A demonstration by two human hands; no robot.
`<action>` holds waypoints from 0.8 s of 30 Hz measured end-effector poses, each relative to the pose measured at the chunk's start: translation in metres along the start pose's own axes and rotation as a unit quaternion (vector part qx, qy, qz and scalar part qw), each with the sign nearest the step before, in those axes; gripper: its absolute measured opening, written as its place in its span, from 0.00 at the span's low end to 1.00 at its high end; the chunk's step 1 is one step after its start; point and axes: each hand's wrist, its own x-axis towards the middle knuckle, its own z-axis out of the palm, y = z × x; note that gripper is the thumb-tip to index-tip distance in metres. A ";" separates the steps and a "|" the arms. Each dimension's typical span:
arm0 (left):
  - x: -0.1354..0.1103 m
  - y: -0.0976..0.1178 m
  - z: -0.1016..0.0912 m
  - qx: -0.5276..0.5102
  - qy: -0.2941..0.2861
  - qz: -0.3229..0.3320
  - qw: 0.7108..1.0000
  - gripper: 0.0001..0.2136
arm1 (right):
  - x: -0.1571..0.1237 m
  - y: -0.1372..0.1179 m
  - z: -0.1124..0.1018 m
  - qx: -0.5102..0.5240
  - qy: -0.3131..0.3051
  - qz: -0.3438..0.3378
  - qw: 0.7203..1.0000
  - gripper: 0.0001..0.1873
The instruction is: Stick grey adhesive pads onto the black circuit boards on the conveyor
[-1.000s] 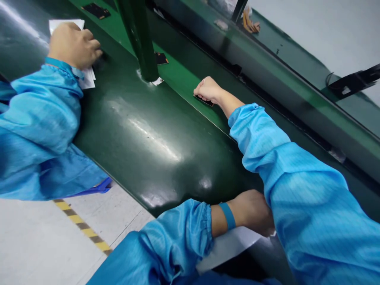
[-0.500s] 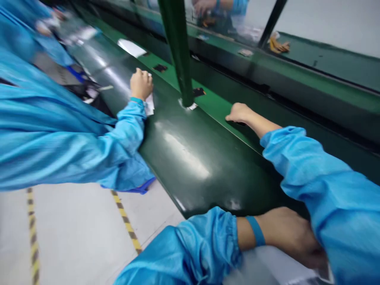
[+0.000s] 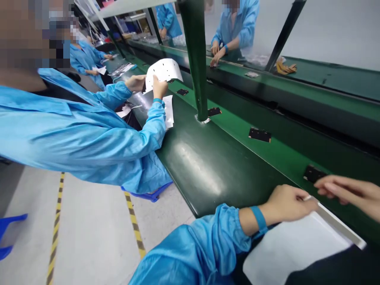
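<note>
My left hand (image 3: pixel 289 204) rests at the near edge of the dark green bench, its fingers pinched on the top corner of a white sheet (image 3: pixel 297 247) that lies in front of me. My right hand (image 3: pixel 350 192) comes in from the right edge with fingers stretched toward that same corner, holding nothing I can see. Just beyond the fingertips a small black flat part (image 3: pixel 314 173) lies on the bright green belt (image 3: pixel 237 122). Another black part (image 3: pixel 260 135) sits farther along the belt.
A green post (image 3: pixel 196 59) stands on the bench beside another black part (image 3: pixel 214 111). To my left a co-worker in a blue coat holds up a curved white sheet (image 3: pixel 163 71). More people work across the line. Yellow-black floor tape (image 3: pixel 133 225) runs below.
The view swung up and left. My right hand left the black part on the belt and drew back to the white sheet's corner. The co-worker lifted a white sheet off the bench.
</note>
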 end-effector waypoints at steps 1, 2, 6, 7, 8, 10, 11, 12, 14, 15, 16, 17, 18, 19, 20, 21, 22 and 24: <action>0.000 0.002 -0.003 -0.003 0.020 0.001 1.000 0.23 | -0.021 0.003 0.001 0.011 0.003 0.022 1.000 0.25; 0.000 0.003 -0.006 0.000 0.029 0.009 1.000 0.22 | -0.038 0.002 0.006 0.017 0.005 0.038 0.999 0.25; -0.003 0.007 -0.022 0.049 0.016 0.057 0.997 0.21 | -0.070 -0.015 0.049 0.018 0.104 0.028 0.994 0.19; -0.005 0.008 -0.028 0.063 0.010 0.067 0.996 0.20 | -0.071 -0.020 0.061 0.033 0.137 0.016 0.990 0.18; -0.007 0.009 -0.034 0.076 0.006 0.077 0.994 0.18 | -0.070 -0.024 0.073 0.056 0.162 0.002 0.985 0.17; -0.014 0.015 -0.049 0.091 -0.008 0.091 0.992 0.17 | -0.066 -0.032 0.092 0.104 0.174 -0.025 0.979 0.15; -0.016 0.018 -0.057 0.096 -0.006 0.095 0.991 0.17 | -0.063 -0.036 0.100 0.120 0.176 -0.044 0.976 0.14; -0.018 0.021 -0.065 0.101 -0.015 0.094 0.990 0.17 | -0.060 -0.040 0.106 0.137 0.175 -0.062 0.973 0.13; -0.017 0.026 -0.080 0.098 -0.017 0.086 0.991 0.18 | -0.050 -0.046 0.114 0.151 0.170 -0.084 0.970 0.10; -0.014 0.028 -0.086 0.093 -0.019 0.080 0.992 0.19 | -0.045 -0.048 0.116 0.143 0.183 -0.095 0.968 0.08; -0.011 0.028 -0.091 0.086 -0.017 0.079 0.993 0.20 | -0.040 -0.050 0.117 0.134 0.190 -0.105 0.967 0.07; -0.009 0.028 -0.094 0.077 -0.015 0.078 0.994 0.20 | -0.037 -0.052 0.116 0.123 0.197 -0.114 0.966 0.06; -0.008 0.028 -0.095 0.070 -0.012 0.078 0.994 0.21 | -0.035 -0.054 0.116 0.114 0.200 -0.122 0.965 0.06; -0.009 0.026 -0.095 0.066 -0.007 0.079 0.995 0.21 | -0.035 -0.057 0.115 0.109 0.200 -0.128 0.965 0.06; -0.011 0.025 -0.093 0.065 -0.002 0.080 0.995 0.21 | -0.037 -0.059 0.115 0.109 0.199 -0.129 0.965 0.06; -0.013 0.023 -0.090 0.067 0.002 0.081 0.994 0.21 | -0.041 -0.061 0.114 0.110 0.197 -0.127 0.966 0.07; -0.016 0.021 -0.086 0.073 0.005 0.082 0.994 0.20 | -0.045 -0.061 0.113 0.111 0.196 -0.120 0.967 0.08; -0.019 0.015 -0.079 0.083 -0.001 0.080 0.993 0.20 | -0.051 -0.058 0.112 0.106 0.194 -0.097 0.970 0.10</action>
